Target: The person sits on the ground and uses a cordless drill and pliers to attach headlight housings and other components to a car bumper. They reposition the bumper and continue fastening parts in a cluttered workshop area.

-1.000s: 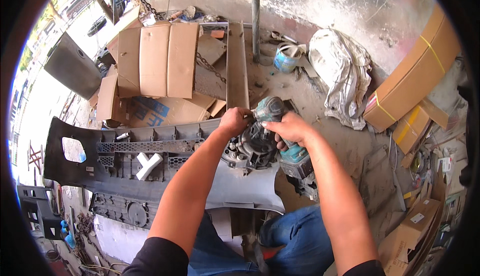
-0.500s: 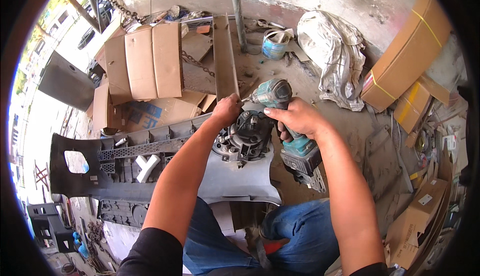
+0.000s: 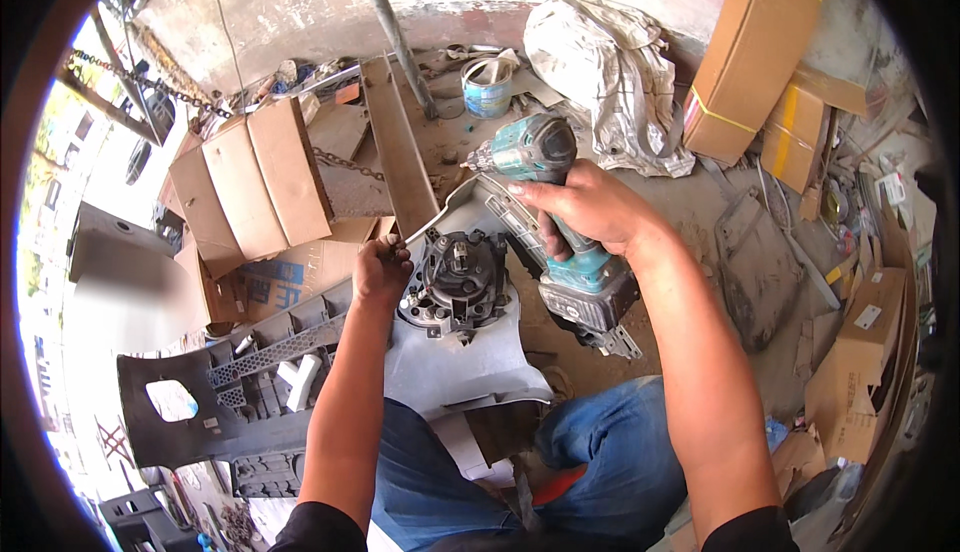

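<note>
My right hand [image 3: 590, 214] is wrapped round the grip of a teal and black cordless drill [image 3: 535, 149], its nose pointing left and held above the work. Below and left of the drill, a round black lamp unit [image 3: 462, 277] sits in the end of a large plastic bumper [image 3: 440, 362], which lies inner side up in front of my knees. My left hand [image 3: 382, 270] is closed, fingertips together, beside the lamp unit and close to the bumper's pale far edge. What those fingers hold, if anything, is too small to make out. A white Y-shaped piece [image 3: 298, 382] rests on the bumper.
Cardboard boxes [image 3: 255, 177] and a metal beam [image 3: 400, 142] lie beyond the bumper. Farther back are a blue paint can [image 3: 487, 90], a white sack [image 3: 610, 72] and a leaning post [image 3: 395, 37]. A tall carton [image 3: 755, 47] and scrap line the right side.
My left hand has come away from the drill's tip, back toward me and left. The drill is now tilted higher, still in my right hand. The whole view has shifted.
</note>
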The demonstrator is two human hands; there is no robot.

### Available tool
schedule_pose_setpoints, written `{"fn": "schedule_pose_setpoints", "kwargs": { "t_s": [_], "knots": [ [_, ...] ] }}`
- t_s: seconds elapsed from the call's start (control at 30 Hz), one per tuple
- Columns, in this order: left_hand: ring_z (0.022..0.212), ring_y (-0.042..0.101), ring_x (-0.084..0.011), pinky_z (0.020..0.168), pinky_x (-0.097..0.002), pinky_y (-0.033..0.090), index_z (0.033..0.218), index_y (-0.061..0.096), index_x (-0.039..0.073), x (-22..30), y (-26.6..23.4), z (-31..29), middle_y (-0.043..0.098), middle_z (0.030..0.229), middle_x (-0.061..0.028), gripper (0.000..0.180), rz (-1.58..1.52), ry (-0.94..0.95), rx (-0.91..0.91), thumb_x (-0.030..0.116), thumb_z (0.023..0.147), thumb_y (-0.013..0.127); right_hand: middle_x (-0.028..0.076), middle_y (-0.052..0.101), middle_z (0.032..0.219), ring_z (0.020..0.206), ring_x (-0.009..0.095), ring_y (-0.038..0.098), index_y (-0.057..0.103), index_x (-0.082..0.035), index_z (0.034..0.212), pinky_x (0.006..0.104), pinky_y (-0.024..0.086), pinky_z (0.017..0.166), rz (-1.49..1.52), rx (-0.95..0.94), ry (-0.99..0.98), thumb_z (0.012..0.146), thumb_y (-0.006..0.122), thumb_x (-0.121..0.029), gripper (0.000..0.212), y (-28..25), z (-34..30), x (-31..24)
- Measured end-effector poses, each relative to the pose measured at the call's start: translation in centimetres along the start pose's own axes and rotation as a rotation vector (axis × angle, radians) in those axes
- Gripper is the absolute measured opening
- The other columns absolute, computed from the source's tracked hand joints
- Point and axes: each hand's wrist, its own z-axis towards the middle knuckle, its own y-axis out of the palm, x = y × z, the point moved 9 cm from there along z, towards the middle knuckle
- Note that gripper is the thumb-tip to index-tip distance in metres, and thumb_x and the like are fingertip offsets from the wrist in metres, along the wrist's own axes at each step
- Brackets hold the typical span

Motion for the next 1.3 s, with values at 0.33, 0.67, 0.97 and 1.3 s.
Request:
{"fn": "schedule_pose_setpoints", "kwargs": {
  "t_s": [0.33, 0.67, 0.97, 1.3],
  "knots": [
    [0.132, 0.058, -0.0389, 0.111, -0.0474, 0.049, 0.143, 0.058, 0.002, 0.2, 12.0, -7.1, 0.057, 0.134, -0.021, 0.104, 1.992, 0.481, -0.121, 0.053, 0.062, 0.098, 0.005, 0.063, 0.07, 0.057, 0.015, 0.064, 0.068, -0.003, 0.091, 0.0344, 0.055, 0.054, -0.006, 0.018, 0.021, 0.101, 0.075, -0.034, 0.033, -0.7, -0.3, 1.5],
    [0.131, 0.058, -0.0403, 0.113, -0.0462, 0.048, 0.142, 0.062, 0.004, 1.1, 13.5, -4.3, 0.058, 0.135, -0.0214, 0.097, 1.954, 0.286, -0.431, 0.043, 0.061, 0.099, 0.005, 0.063, 0.066, 0.053, 0.016, 0.064, 0.067, -0.002, 0.09, 0.0337, 0.051, 0.048, -0.045, 0.016, -0.013, 0.101, 0.074, -0.035, 0.035, -0.6, -0.4, 1.4],
    [0.129, 0.059, -0.0413, 0.111, -0.0475, 0.049, 0.136, 0.064, 0.001, 2.2, 14.2, -5.1, 0.058, 0.138, -0.0211, 0.094, 1.949, 0.366, -0.516, 0.043, 0.059, 0.098, 0.008, 0.065, 0.069, 0.053, 0.018, 0.065, 0.068, -0.001, 0.088, 0.0342, 0.052, 0.046, -0.017, -0.004, -0.028, 0.099, 0.075, -0.037, 0.038, -0.7, 0.4, 1.7],
    [0.113, 0.065, -0.0406, 0.098, -0.0492, 0.056, 0.127, 0.064, 0.005, -1.1, 14.1, -11.1, 0.062, 0.119, -0.0175, 0.081, 1.879, 0.638, -0.54, 0.037, 0.061, 0.099, 0.008, 0.07, 0.068, 0.055, 0.016, 0.068, 0.071, -0.002, 0.087, 0.0332, 0.054, 0.054, -0.345, -0.155, 0.051, 0.098, 0.076, -0.041, 0.041, 1.0, -1.4, 1.1]
  ]
}}
